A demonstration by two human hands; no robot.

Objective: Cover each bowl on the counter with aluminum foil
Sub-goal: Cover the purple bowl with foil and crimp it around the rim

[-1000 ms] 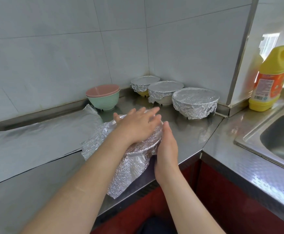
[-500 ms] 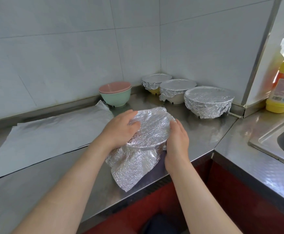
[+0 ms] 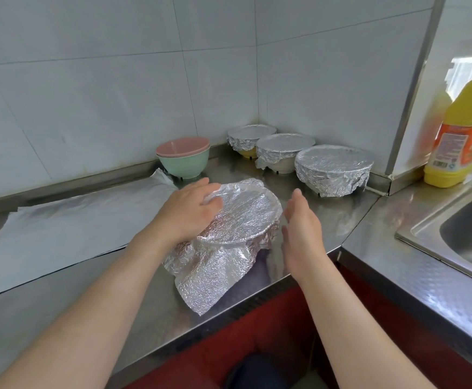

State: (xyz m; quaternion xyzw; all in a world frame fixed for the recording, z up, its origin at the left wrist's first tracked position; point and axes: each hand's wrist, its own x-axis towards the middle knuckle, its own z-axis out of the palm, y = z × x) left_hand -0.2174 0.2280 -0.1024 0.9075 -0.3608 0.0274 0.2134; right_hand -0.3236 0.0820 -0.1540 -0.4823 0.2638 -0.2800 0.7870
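Across the counter (image 3: 327, 220), spare foil (image 3: 74, 223) is laid flat at the left. At the front edge a bowl (image 3: 243, 211) is being wrapped: the top is draped, but a loose flap (image 3: 206, 279) is left untucked. Three covered bowls (image 3: 333, 169) are seen finished in the back corner. A stack (image 3: 183, 160), pink in green, is left bare. The left hand (image 3: 190, 211) is pressed on the foil, fingers (image 3: 209, 197) lightly bent, nothing gripped. The right hand (image 3: 302, 228) is held flat beside the rim, empty.
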